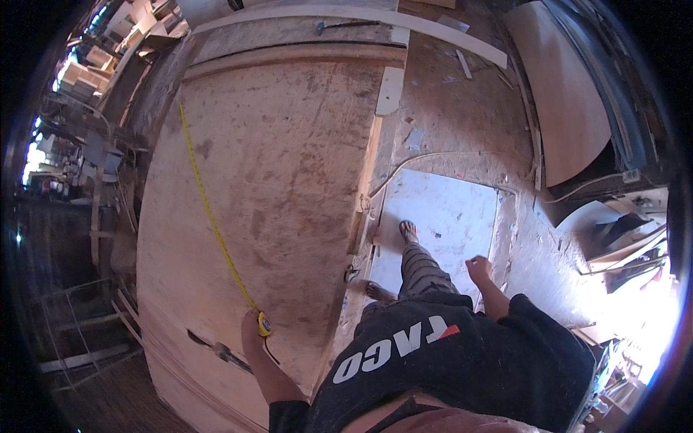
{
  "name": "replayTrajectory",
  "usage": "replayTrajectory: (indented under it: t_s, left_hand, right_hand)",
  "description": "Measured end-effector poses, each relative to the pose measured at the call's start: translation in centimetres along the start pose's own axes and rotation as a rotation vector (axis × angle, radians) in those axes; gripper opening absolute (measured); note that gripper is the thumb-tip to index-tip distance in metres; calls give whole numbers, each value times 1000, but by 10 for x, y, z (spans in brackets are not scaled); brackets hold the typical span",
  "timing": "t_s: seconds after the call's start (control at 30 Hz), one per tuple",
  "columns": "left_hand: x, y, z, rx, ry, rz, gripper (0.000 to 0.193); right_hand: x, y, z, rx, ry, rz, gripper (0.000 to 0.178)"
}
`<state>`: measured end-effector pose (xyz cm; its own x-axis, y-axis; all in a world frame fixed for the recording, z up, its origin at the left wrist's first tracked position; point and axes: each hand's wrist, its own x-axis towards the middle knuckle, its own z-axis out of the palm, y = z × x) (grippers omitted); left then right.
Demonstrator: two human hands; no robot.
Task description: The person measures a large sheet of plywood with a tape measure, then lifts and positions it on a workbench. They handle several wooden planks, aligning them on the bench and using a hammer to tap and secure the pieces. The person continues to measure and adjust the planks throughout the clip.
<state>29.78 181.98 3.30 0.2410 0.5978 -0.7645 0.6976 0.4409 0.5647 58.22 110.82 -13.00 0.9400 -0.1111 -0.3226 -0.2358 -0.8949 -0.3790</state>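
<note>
My left hand (250, 326) is closed on a yellow tape measure (264, 325) at the near part of a wide wooden worktable (289, 166). From its case the yellow tape blade (203, 196) runs out across the tabletop toward the far left corner. A short dark strap hangs from the case. Close by the left forearm lies a dark long-handled tool (227, 354), partly hidden by the arm; its kind is unclear. Off to the right of the table, my right hand (478, 269) hangs over the floor with its fingers curled in, and nothing shows in it.
A long pale wooden strip (346, 11) and a hammer-like tool (348, 24) lie across the table's far end. A white board (440, 216) lies on the floor under my feet, a cable (419, 156) beside it. Curved sheets (563, 94) lean at the right.
</note>
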Motion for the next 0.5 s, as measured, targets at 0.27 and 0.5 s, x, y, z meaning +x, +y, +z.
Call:
replayTrajectory:
  t_s: [0.27,0.5]
  left_hand:
    - [-78,47,143,-250,13,-3,12]
    - [-113,99,260,-336,-39,-46,15]
  right_hand:
    - [236,-182,-105,-41,545,-399,16]
    - [428,-423,-181,-160,727,-885,30]
